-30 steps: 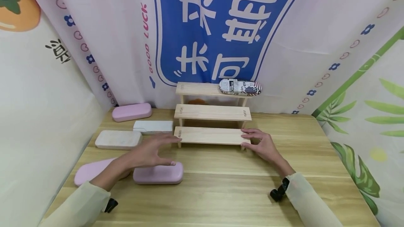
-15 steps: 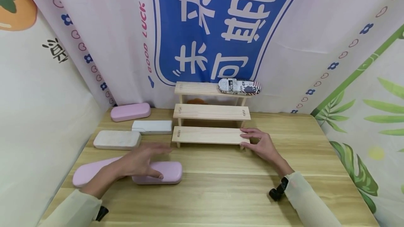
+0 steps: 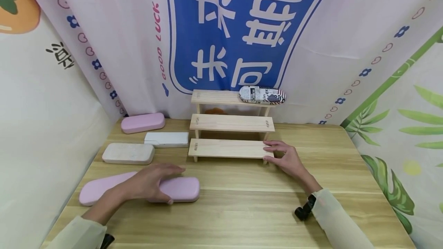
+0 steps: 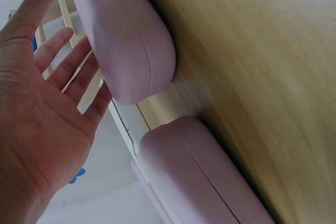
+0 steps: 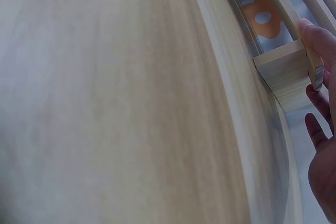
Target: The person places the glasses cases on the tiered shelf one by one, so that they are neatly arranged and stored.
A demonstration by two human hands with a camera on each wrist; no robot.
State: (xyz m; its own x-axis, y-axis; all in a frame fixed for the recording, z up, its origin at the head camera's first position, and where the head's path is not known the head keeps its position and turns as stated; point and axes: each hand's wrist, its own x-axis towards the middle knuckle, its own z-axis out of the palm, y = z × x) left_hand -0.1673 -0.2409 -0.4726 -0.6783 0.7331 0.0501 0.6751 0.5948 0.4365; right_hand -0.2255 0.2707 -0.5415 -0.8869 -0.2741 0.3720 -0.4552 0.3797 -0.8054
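Note:
My left hand (image 3: 148, 181) is over the left end of a pink glasses case (image 3: 183, 189), fingers and thumb spread to either side of it. In the left wrist view the fingers (image 4: 79, 80) look relaxed beside the case's smooth, rounded shell. A three-tier wooden display rack stands at the back of the table, and my right hand (image 3: 285, 160) holds the right end of its lowest board (image 3: 225, 149). The right wrist view has the thumb (image 5: 315, 35) on the board's edge, with fingers past its end. A newsprint-patterned glasses case (image 3: 262, 95) lies on the top tier's right side.
Left of the rack lie a white box-like case (image 3: 167, 139), a pale grey case (image 3: 129, 153) and a pink case (image 3: 143, 123). Another pink case (image 3: 100, 187) is partly behind my left forearm. A printed curtain (image 3: 311, 68) hangs behind the wooden table (image 3: 242, 218).
My left hand has left the lowest board's left end and come down and leftward over the near pink glasses case. The right hand stays at the board's right end.

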